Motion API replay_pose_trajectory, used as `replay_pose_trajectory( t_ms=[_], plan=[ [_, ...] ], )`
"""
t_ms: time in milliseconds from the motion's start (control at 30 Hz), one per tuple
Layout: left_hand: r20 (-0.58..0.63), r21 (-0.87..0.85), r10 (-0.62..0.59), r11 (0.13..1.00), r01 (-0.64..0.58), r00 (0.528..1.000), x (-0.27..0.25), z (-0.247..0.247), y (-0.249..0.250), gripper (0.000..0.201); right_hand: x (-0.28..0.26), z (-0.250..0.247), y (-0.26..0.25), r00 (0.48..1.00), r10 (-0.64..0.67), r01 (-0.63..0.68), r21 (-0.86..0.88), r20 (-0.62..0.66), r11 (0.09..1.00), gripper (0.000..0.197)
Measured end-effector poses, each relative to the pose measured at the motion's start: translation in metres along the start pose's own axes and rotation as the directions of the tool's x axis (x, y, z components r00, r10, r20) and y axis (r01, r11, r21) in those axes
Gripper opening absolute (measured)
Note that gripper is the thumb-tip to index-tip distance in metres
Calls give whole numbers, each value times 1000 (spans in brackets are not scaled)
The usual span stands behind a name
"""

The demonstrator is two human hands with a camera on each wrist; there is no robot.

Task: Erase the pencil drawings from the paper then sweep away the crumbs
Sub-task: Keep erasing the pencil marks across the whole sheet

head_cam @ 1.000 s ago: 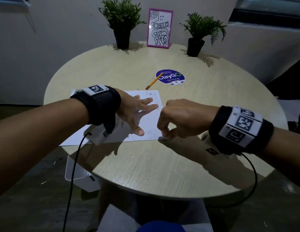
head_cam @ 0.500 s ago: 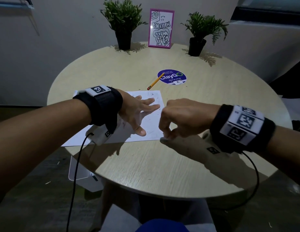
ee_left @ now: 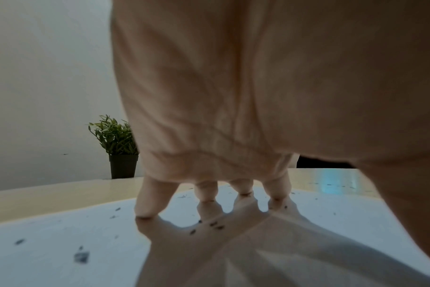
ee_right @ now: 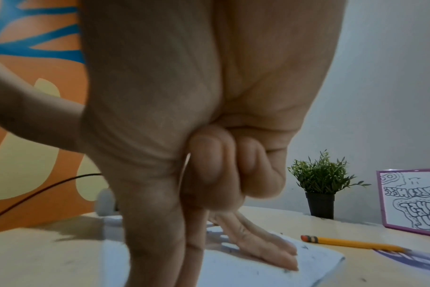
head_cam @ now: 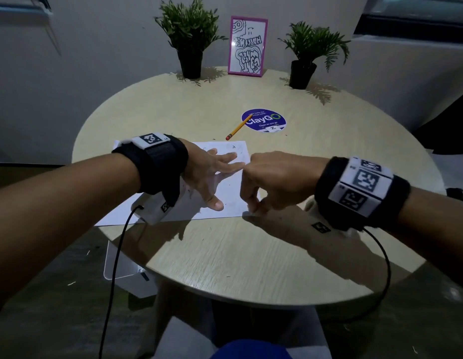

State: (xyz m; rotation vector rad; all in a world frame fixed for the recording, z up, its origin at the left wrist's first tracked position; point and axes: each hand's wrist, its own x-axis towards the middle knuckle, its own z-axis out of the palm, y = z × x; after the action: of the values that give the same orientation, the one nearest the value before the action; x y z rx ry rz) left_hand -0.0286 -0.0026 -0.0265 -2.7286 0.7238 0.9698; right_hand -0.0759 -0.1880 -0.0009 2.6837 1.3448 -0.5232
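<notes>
Pressing paper (head_cam: 226,193) (left hand (head_cam: 208,174) flat)

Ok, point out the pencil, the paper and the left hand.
pencil (head_cam: 238,128): head view, middle of the yellow shaft.
paper (head_cam: 230,200): head view, bare near-right area.
left hand (head_cam: 209,174): head view, back of the hand.

I see a round table (head_cam: 251,242) of pale wood with fine grain and a matt finish, though it gives a light sheen in the left wrist view. On it lies a sheet of white paper (head_cam: 225,203), matt and smooth, with dark crumbs (ee_left: 214,225) on its surface, and beyond it a pencil (head_cam: 236,129) with glossy yellow paint, next to a smooth purple sticker (head_cam: 264,120). The wrist bands (head_cam: 160,164) look like black cloth, soft and a little rough, with hard white plastic pieces; the pots (head_cam: 190,63) look like matt black plastic, and the frame (head_cam: 247,46) has a shiny front.
</notes>
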Motion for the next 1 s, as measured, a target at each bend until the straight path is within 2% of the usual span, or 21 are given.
replay_pose_trajectory(
  t_ms=[67, 167, 200, 233, 267, 300, 333, 367, 433, 567, 633, 767, 900, 1000],
  plan=[
    [-13, -3, -26, 1000, 26, 1000, -9, -3, 10, 102, 19, -8, 3, 996, 28, -30, -23, -86, 999, 3],
    [-29, -57, -61, 997, 59, 998, -11, -3, 12, 43, 39, -10, 5, 973, 56, -60, -13, -223, 998, 7],
    [-36, -50, -50, 998, 48, 998, -10, -2, 10, 38, 37, -5, 5, 967, 51, -54, -8, -249, 999, 8],
    [-41, -35, -31, 999, 29, 999, -9, -1, 6, 44, 30, 0, 4, 962, 33, -32, 7, -271, 999, 11],
    [-38, -21, -11, 1000, 10, 999, -6, 0, 4, 60, 20, 6, 3, 961, 17, -11, 26, -276, 1000, 12],
    [-25, 0, 0, 1000, 0, 1000, -3, 1, 1, 86, 8, 9, 1, 971, 9, -5, 19, -240, 1000, 12],
    [-21, 12, 4, 1000, -4, 1000, 1, 1, -2, 103, -2, 10, -1, 985, 3, -6, -14, -170, 1000, 10],
    [-16, 19, 10, 1000, -10, 1000, 4, 3, -4, 110, -8, 10, -1, 995, 8, -12, -45, -98, 999, 8],
    [-15, 20, 8, 1000, -8, 1000, 8, 4, -8, 113, -8, 2, 3, 997, 39, -41, -31, -65, 999, 5],
    [-29, 3, 36, 999, -36, 999, 3, 1, -3, 107, 24, -18, 18, 960, 124, -119, 36, -251, 992, 8],
    [-37, -12, 28, 1000, -29, 999, 2, 1, -3, 104, 31, -15, 21, 961, 125, -124, 19, -247, 992, 7],
    [-20, 13, 15, 1000, -15, 1000, 9, 3, -7, 114, 4, 12, 17, 965, 101, -98, 24, -243, 995, 11],
    [-15, 40, 1, 999, 0, 1000, 10, 4, -4, 115, -18, 13, 21, 990, 97, -97, 12, -102, 995, 12],
    [-15, 23, 10, 1000, -10, 1000, 6, 2, -1, 112, -2, 1, 23, 967, 119, -111, 48, -226, 993, 5]
  ],
)
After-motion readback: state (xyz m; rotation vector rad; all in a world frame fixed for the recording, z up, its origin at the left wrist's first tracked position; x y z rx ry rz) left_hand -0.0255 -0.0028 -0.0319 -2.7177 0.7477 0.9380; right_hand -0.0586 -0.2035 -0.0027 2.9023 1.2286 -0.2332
